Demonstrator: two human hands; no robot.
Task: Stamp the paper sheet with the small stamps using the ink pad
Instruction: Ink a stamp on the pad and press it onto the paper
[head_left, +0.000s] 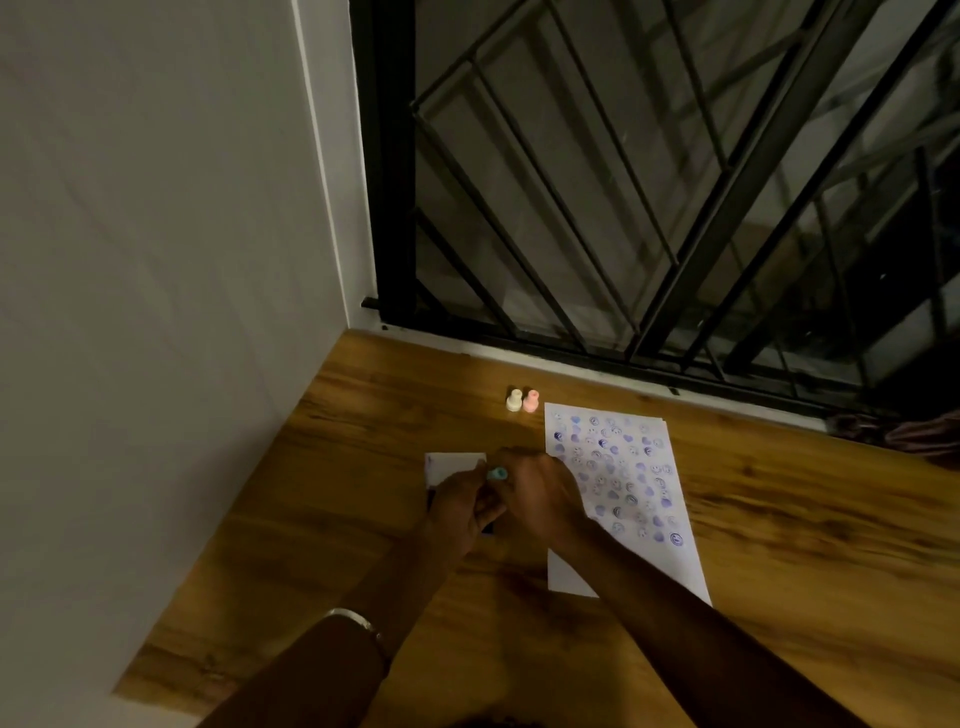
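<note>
A white paper sheet, covered with several blue stamp marks, lies on the wooden table. Left of it sits the ink pad, white with a dark part mostly hidden under my hands. My left hand and my right hand meet over the pad, both touching a small teal stamp whose top shows between the fingers. Which hand bears the stamp is hard to tell. A cream stamp and a pink stamp stand upright side by side behind the sheet's far left corner.
A white wall closes the table's left side. A black barred window runs along the far edge. A dark cloth bundle lies at the far right by the sill. A metal bangle circles my left wrist.
</note>
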